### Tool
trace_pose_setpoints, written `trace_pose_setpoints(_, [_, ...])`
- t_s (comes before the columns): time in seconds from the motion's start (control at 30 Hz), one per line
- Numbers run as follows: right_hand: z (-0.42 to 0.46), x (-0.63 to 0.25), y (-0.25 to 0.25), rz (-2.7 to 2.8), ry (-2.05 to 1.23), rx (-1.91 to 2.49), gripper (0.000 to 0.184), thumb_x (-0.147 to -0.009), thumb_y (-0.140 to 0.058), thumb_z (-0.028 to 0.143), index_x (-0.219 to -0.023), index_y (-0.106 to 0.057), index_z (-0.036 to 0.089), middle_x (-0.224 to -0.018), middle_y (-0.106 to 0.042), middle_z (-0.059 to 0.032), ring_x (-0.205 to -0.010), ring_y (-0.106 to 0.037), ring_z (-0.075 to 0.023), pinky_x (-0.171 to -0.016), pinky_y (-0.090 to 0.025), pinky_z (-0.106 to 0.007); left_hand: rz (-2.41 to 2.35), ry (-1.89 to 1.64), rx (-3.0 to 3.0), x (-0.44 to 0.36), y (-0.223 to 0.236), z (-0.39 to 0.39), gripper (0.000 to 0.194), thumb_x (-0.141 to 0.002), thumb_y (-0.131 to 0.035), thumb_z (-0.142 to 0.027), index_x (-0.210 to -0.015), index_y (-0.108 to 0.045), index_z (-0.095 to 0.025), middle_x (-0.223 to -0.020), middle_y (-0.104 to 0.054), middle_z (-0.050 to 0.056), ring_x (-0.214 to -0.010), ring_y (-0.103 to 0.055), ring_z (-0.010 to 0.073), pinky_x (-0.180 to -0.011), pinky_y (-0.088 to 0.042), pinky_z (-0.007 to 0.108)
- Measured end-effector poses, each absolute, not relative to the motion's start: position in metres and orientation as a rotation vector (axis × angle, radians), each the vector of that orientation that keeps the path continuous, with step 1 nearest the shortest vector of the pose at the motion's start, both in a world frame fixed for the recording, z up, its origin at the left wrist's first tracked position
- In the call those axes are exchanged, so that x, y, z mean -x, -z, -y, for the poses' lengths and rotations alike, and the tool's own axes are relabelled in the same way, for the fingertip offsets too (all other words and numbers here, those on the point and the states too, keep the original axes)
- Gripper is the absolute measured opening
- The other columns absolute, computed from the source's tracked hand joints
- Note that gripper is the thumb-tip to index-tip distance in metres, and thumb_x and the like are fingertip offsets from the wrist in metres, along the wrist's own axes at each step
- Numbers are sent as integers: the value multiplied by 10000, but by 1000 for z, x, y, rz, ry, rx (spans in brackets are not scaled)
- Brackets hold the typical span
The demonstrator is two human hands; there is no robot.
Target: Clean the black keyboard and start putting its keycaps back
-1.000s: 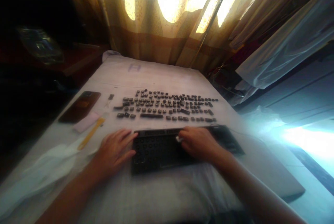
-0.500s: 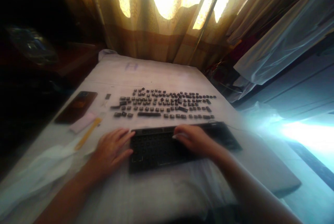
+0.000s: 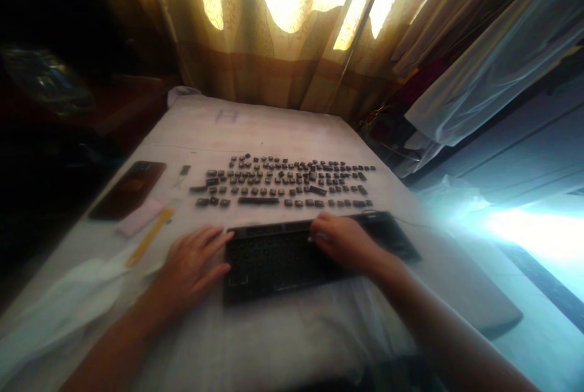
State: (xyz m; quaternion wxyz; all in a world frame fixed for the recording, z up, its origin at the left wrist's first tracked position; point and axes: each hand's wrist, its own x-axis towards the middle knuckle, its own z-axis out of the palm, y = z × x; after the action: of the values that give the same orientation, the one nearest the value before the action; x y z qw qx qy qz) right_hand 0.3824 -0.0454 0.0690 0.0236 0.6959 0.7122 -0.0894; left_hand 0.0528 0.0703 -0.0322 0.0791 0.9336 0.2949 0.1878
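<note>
A black keyboard (image 3: 269,258) with its keycaps off lies across the white surface in front of me. My left hand (image 3: 194,264) rests at its left end, fingers stretched and apart, fingertips touching the edge. Over the upper middle of the keyboard, my right hand (image 3: 340,240) is closed in a pinch. A small whitish tip (image 3: 314,237) shows at its fingers, too blurred to name. Beyond the keyboard, the loose dark keycaps (image 3: 253,191) lie in rows, among them a long space bar (image 3: 258,201).
At the left lie a dark phone (image 3: 130,188), a pink block (image 3: 140,217), a yellow strip-like tool (image 3: 149,237) and a crumpled white cloth or sheet (image 3: 68,301). A small dark piece (image 3: 185,170) sits near the keycaps. A patterned curtain (image 3: 292,69) hangs behind.
My right hand has moved slightly right along the top of the keyboard, still pinched. My left hand stays at the left edge. The whole view has shifted a little.
</note>
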Motion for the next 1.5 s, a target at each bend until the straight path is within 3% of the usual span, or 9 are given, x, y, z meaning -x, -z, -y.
trace_pose_setpoints(1.5, [75, -436, -63, -1986, 109, -2225, 117, -944, -564, 181, -920, -679, 185, -991, -687, -64, -858, -648, -177, -711, -405, -261, -807, -711, -2896, -47, 49, -82, 533, -966, -430, -566, -1442, -511, -340, -1386, -623, 69, -1241, -591, 313, -990, -475, 459])
